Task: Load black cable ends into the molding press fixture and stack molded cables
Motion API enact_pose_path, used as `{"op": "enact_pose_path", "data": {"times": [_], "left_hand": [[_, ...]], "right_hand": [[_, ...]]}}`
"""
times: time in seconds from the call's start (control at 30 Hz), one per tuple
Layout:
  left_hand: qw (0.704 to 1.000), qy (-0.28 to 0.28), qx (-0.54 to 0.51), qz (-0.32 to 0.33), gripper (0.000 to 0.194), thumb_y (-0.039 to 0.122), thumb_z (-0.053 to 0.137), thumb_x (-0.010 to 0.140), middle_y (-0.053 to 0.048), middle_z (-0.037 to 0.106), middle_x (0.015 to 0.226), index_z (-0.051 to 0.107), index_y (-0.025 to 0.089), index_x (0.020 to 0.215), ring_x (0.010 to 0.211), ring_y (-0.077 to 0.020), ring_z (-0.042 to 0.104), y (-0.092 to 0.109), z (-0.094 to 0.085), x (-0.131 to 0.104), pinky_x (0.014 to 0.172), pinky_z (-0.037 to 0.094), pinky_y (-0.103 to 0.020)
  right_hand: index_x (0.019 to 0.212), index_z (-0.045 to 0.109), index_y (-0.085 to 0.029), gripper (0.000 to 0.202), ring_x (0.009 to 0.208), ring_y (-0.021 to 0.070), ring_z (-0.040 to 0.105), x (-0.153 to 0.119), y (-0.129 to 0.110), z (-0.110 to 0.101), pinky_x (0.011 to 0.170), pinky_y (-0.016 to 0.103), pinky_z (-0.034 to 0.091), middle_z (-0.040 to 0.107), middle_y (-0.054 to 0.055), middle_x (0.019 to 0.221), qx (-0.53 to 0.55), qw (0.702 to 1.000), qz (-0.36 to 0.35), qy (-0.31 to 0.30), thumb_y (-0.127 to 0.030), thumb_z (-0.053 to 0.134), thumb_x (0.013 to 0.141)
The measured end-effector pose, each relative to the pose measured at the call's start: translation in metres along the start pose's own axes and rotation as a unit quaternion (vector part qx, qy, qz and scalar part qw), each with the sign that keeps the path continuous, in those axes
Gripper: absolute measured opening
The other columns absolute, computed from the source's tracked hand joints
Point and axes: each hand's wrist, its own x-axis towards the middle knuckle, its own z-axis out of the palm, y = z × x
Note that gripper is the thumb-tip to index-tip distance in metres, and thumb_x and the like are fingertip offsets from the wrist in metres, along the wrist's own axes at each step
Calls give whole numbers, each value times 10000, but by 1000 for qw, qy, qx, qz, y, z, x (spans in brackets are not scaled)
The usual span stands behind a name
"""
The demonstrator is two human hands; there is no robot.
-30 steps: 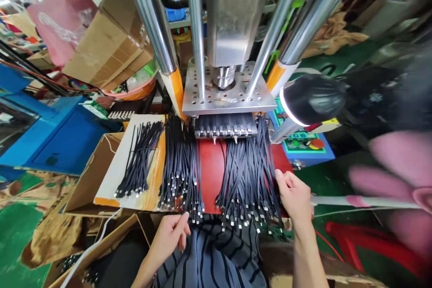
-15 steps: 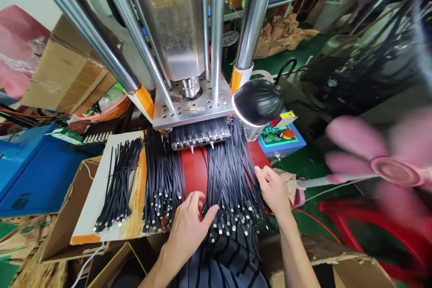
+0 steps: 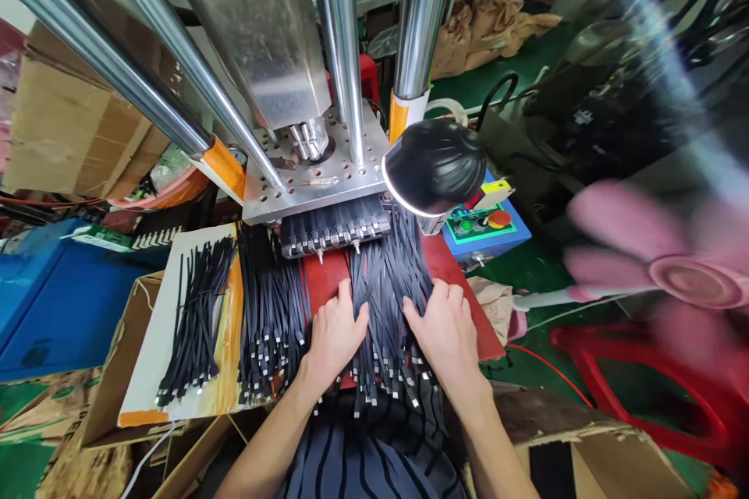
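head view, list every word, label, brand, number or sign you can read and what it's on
"EE", after an unclear letter: brown paper, lower left.
Control box: panel markings too small to read.
Black cables: no readable text.
Nothing else legible.

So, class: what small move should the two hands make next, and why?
Probably ease the left hand and right hand inward, gathering the black cables between them: the hands stand at either side, strands cross, and the connector ends lie uneven.
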Motion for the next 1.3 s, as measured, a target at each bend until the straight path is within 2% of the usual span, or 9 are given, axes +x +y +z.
{"op": "enact_pose_path", "data": {"times": [0.2, 0.33, 0.43, 0.53, 0.6, 0.7, 0.9, 1.1, 1.3], "left_hand": [[996, -2, -84, 20, 443, 312, 494, 1015, -144, 777, 980, 460, 151, 1427, 862, -303, 763, -23, 6, 6, 761, 523, -361], [995, -3, -100, 18, 423, 307, 485, 1018, -119, 777, 995, 469, 165, 1416, 905, -290, 768, -26, 3, 4, 788, 529, -350], [996, -6, -87, 11, 477, 414, 482, 1034, -153, 777, 1037, 476, 152, 1433, 940, -315, 769, -17, 0, 2, 809, 535, -369], [999, 7, -38, -7, 763, 634, 522, 977, -251, 752, 1120, 439, 80, 1494, 989, -381, 758, -1, 0, -1, 828, 544, -410], [1000, 14, 2, -14, 919, 695, 526, 945, -303, 728, 1148, 370, 15, 1544, 989, -411, 752, 10, 1, -1, 820, 548, -424], [999, 0, 33, -10, 856, 590, 525, 978, -288, 737, 1120, 331, -2, 1566, 955, -401, 759, 16, 0, 1, 806, 548, -410], [1000, -14, 3, -3, 603, 365, 498, 998, -230, 766, 1103, 404, 78, 1520, 976, -381, 766, 0, -3, 4, 819, 547, -410], [998, -4, -49, 26, 552, 308, 472, 1002, -196, 778, 1093, 405, 111, 1514, 987, -347, 769, -18, 0, 4, 849, 554, -412], [997, 14, -67, 28, 529, 299, 453, 1009, -166, 786, 1065, 406, 133, 1510, 990, -344, 769, -25, 5, 2, 857, 559, -420]], "right_hand": [[1135, 601, -143, 298, 951, 307, 675, 19, 37, 3, 803, 385, 484, 699, 160, 1056, 64, 998, -14, -21, -341, 509, 932], [1048, 631, -185, 276, 903, 299, 694, 28, 55, 5, 765, 372, 469, 735, 106, 945, 121, 992, 21, -41, -387, 537, 886], [1125, 636, -172, 376, 963, 323, 692, 23, 48, 4, 796, 398, 488, 732, 128, 1016, 129, 991, 13, -38, -464, 526, 916], [1361, 551, -106, 658, 1029, 384, 655, 8, 25, 5, 804, 453, 509, 679, 218, 1120, 68, 998, -15, 10, -612, 520, 942], [1467, 465, -62, 767, 998, 412, 637, -2, 9, 7, 764, 481, 515, 646, 256, 1091, 10, 998, -30, 49, -625, 519, 949], [1501, 422, -41, 714, 945, 410, 636, -6, -2, 9, 731, 485, 520, 633, 254, 1036, -35, 996, -43, 68, -515, 495, 973], [1374, 513, -65, 509, 1011, 378, 676, 14, 24, 3, 794, 447, 512, 680, 235, 1170, 29, 998, -37, -32, -364, 463, 965], [1230, 596, -183, 378, 972, 305, 715, 24, 43, 0, 786, 368, 479, 752, 119, 1045, 135, 989, -8, -54, -371, 540, 907], [1208, 624, -177, 369, 934, 296, 718, 18, 38, -3, 762, 358, 474, 754, 125, 1008, 153, 986, 6, -68, -360, 532, 901]]}}
